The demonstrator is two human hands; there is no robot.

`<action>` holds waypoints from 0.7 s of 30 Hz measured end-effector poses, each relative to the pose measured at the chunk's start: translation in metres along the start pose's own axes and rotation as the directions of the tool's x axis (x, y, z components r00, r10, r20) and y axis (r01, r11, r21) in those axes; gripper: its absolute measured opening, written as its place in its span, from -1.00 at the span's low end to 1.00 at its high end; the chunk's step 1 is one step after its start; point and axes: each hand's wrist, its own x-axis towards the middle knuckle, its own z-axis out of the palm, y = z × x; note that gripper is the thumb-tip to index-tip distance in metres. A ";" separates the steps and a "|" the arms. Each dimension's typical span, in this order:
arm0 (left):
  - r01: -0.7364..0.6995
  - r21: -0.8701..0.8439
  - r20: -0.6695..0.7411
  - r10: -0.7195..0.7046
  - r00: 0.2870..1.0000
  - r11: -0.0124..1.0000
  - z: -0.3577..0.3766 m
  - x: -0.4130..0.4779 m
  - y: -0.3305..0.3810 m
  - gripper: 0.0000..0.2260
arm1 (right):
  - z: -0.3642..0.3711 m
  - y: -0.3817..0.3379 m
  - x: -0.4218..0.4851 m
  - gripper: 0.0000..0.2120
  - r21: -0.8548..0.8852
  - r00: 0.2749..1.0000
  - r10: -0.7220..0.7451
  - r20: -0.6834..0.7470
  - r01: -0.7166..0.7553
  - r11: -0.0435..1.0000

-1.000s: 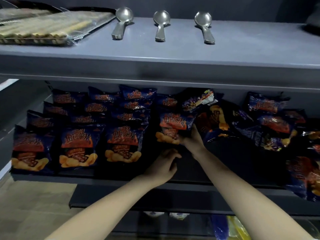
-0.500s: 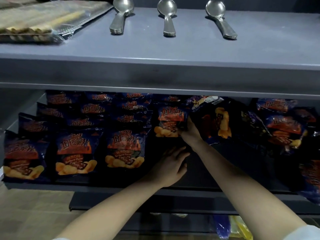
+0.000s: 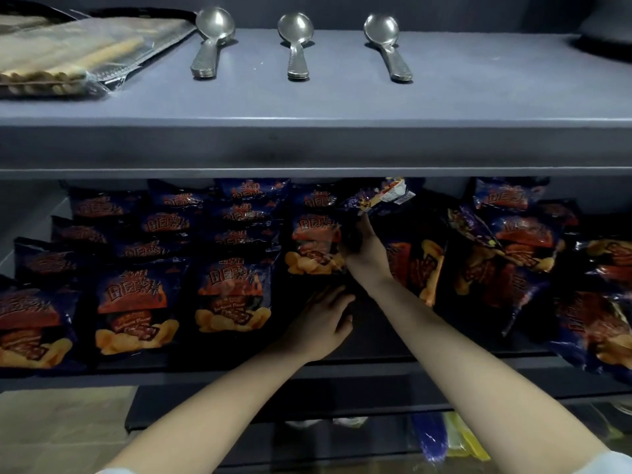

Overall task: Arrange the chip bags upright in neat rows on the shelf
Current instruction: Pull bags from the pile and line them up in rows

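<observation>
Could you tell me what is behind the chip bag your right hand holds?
Another upright chip bag; anything farther back is hidden by the upper shelf.

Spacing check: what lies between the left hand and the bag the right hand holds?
Only bare dark shelf separates left hand and chip bag; head view shows it.

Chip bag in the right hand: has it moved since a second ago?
Yes. The chip bag, gripped by the right hand, went deeper into the shelf, judged against the front-row bag.
</observation>
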 end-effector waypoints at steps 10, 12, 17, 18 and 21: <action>0.014 -0.069 -0.176 -0.026 0.984 0.998 -0.013 0.014 0.034 -0.55 | -0.080 -0.008 -0.046 -0.49 -0.202 0.919 -0.263 -0.292 0.209 0.957; -0.003 -0.066 -0.173 -0.009 0.985 0.998 -0.013 0.026 0.043 -0.48 | -0.093 0.002 -0.053 -0.49 -0.195 0.946 -0.160 -0.282 0.107 0.975; 0.031 -0.049 -0.075 -0.035 0.997 0.998 0.000 0.042 0.058 -0.32 | -0.098 0.029 -0.071 -0.37 -0.335 0.997 0.022 -0.069 -0.044 0.941; 0.043 -0.060 -0.063 -0.047 0.997 0.997 0.003 0.042 0.060 -0.31 | -0.098 0.030 -0.075 -0.36 -0.340 0.998 0.017 -0.068 -0.039 0.940; 0.070 -0.082 -0.059 -0.075 0.995 0.994 0.008 0.039 0.065 -0.28 | -0.099 0.038 -0.084 -0.42 -0.424 1.000 0.014 0.010 -0.008 0.906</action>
